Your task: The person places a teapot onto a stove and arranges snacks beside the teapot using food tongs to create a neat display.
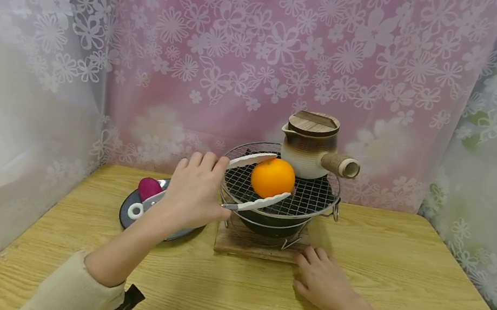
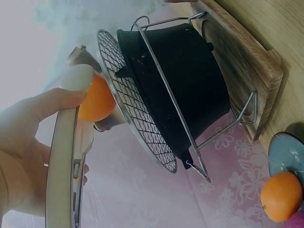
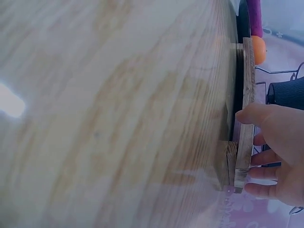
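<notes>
My left hand (image 1: 196, 187) holds a pair of white-tipped tongs (image 1: 265, 203) by their arms, thumb on one arm and fingers over the other. Between the spread tips sits an orange (image 1: 274, 178), on or just over the wire mesh (image 1: 312, 198) of a round tabletop grill. How firmly the tips touch it I cannot tell. Under the mesh is the grill's black bowl (image 2: 185, 80) in a wire stand. My right hand (image 1: 323, 280) grips the front right corner of the wooden board (image 1: 257, 252) below the stand, thumb at its front edge (image 3: 246, 114).
On the mesh, behind the orange, stands a brown-and-white side-handled teapot (image 1: 304, 156) with a wooden lid. Left of the grill, a dark plate (image 2: 280, 152) bears another orange (image 2: 281, 195) and a magenta round item (image 1: 148, 188). Flowered curtains (image 1: 263, 69) enclose the wooden table (image 1: 407, 269).
</notes>
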Demonstrator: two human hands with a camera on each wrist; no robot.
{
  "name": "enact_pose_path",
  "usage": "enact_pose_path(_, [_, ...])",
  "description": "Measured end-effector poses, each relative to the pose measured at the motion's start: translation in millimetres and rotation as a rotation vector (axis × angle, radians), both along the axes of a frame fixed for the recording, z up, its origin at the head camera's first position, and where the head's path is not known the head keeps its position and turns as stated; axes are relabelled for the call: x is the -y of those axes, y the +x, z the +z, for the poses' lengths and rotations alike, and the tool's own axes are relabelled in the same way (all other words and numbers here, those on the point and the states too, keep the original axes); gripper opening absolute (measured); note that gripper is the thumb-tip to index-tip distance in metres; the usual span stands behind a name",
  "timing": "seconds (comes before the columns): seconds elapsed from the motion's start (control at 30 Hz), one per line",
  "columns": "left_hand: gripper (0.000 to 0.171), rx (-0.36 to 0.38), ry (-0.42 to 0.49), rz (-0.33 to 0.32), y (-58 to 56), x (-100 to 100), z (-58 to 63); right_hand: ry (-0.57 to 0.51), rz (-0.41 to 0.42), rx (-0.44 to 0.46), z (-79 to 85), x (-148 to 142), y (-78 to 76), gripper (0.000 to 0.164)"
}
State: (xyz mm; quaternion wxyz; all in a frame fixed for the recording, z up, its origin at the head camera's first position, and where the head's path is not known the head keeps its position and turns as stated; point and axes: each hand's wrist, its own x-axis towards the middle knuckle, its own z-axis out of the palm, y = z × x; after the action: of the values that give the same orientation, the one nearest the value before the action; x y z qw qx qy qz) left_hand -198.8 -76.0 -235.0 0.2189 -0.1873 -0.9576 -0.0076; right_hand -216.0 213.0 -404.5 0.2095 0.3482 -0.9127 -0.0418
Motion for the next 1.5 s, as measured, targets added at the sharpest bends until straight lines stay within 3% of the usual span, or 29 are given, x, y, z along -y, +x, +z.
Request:
enact_pose_path(0.73, [0.083,0.043,-0.032,-0.01,-6.2,-20,1.1,0.037,-0.049,0.028,2.6,3,0.4,0.039])
enact_pose_path(1.5, [0.086,0.064,-0.062,-0.024,-11.6,-37,0.9,0.015,-0.018,-0.02,-0.8,2,-0.1,0.036])
